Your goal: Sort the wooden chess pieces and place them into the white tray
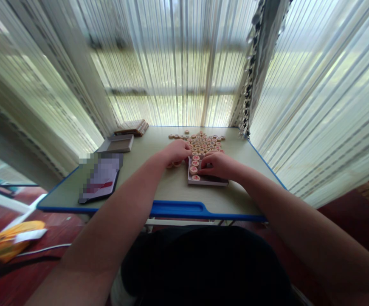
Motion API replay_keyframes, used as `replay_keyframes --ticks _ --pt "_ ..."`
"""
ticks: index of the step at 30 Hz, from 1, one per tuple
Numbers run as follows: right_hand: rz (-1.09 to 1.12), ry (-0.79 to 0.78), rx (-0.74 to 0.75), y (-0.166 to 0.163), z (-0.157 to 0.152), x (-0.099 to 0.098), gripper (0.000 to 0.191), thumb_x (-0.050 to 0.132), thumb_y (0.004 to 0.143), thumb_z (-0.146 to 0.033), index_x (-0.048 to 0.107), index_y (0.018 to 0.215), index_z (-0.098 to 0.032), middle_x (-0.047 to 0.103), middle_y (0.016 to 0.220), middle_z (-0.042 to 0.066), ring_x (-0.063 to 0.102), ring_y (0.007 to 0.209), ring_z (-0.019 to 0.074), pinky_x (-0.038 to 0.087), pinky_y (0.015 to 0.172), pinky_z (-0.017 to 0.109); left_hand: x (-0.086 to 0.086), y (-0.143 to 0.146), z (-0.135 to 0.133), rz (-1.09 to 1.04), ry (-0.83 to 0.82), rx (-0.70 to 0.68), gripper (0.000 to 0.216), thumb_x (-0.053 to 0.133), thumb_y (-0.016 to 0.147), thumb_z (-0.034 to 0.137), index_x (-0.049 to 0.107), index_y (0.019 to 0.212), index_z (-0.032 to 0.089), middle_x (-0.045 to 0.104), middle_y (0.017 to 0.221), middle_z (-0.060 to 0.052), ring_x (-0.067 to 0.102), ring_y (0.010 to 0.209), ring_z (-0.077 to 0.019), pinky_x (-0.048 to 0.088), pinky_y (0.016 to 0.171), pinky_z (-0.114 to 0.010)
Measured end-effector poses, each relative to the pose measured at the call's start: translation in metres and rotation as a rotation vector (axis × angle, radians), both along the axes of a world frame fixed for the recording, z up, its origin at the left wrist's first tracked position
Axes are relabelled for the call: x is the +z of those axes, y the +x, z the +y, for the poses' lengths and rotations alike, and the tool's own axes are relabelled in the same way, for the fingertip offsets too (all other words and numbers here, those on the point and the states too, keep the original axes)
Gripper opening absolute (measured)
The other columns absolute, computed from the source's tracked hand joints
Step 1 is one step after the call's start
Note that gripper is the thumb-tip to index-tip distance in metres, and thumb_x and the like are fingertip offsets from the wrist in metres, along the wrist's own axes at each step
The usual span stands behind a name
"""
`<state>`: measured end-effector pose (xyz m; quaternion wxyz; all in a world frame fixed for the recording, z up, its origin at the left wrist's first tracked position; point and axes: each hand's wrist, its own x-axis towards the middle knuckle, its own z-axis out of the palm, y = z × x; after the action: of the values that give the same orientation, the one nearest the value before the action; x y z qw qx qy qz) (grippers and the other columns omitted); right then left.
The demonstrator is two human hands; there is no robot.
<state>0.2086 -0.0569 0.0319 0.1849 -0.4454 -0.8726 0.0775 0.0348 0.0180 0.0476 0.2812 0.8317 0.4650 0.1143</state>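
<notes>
A shallow open box (208, 183) stands near the table's front, with a column of round Chinese chess pieces (196, 163) marked in red along its left side. My right hand (220, 165) reaches into the box from the right, fingers curled, fingertips close beside that column; whatever lies between them is hidden. At the box's far left corner is my left hand (178, 149), its fingers bent together and what they grip not visible. Beneath its wrist, a few more pieces (176, 164) partly show. Beyond both hands, many loose chess pieces (201, 141) lie close together on the table.
The table (235, 199) has a blue edge and a pencil groove in front. At left lie a tablet-like device (103, 178), partly pixelated, a box lid (117, 143) and a folded wooden board (131, 127). Sheer curtains (178, 63) hang behind the table.
</notes>
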Motion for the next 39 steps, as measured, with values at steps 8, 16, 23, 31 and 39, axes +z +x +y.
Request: replay_keyframes --ticks 8,16,23,31,39 --pt "0.091 0.135 -0.122 0.019 0.003 0.009 0.02 0.062 0.074 -0.035 0.067 0.068 -0.016 0.06 0.07 0.003 0.052 0.069 0.0142 0.039 0.067 0.026 0.004 -0.001 -0.004 -0.031 -0.057 0.028 0.018 0.048 0.071 0.023 0.063 0.072 0.012 0.063 0.064 -0.005 0.047 0.035 -0.0089 0.031 0.032 -0.019" --pt "0.023 0.145 -0.253 0.036 0.016 0.0 0.015 0.059 0.074 -0.022 0.07 0.082 -0.018 0.064 0.082 0.006 0.056 0.078 0.0176 0.042 0.075 0.029 0.007 -0.003 -0.008 -0.031 -0.081 0.068 0.019 0.047 0.07 0.024 0.062 0.068 0.013 0.06 0.057 -0.003 0.046 0.033 -0.0095 0.03 0.031 -0.019" --pt "0.015 0.185 -0.132 0.024 0.007 0.004 0.017 0.056 0.074 -0.021 0.073 0.079 -0.021 0.064 0.083 0.005 0.053 0.083 0.018 0.038 0.082 0.031 0.006 -0.003 -0.005 -0.015 -0.066 0.072 0.02 0.047 0.069 0.025 0.063 0.068 0.013 0.06 0.058 -0.004 0.048 0.036 -0.0104 0.031 0.032 -0.02" --pt "-0.07 0.107 -0.028 0.012 -0.002 0.008 0.022 0.056 0.072 -0.019 0.075 0.082 -0.026 0.063 0.085 0.004 0.048 0.081 0.0173 0.032 0.084 0.034 0.005 -0.003 -0.005 0.002 -0.062 0.077 0.022 0.046 0.07 0.026 0.063 0.069 0.013 0.054 0.048 -0.002 0.047 0.033 -0.0111 0.03 0.031 -0.019" --pt "-0.087 0.117 -0.046 0.004 -0.006 0.005 0.026 0.055 0.072 -0.02 0.073 0.088 -0.03 0.063 0.091 0.003 0.047 0.082 0.0179 0.033 0.082 0.033 0.003 -0.003 -0.002 -0.014 0.029 0.014 0.022 0.046 0.069 0.024 0.064 0.065 0.012 0.063 0.06 -0.004 0.048 0.035 -0.0088 0.033 0.034 -0.018"
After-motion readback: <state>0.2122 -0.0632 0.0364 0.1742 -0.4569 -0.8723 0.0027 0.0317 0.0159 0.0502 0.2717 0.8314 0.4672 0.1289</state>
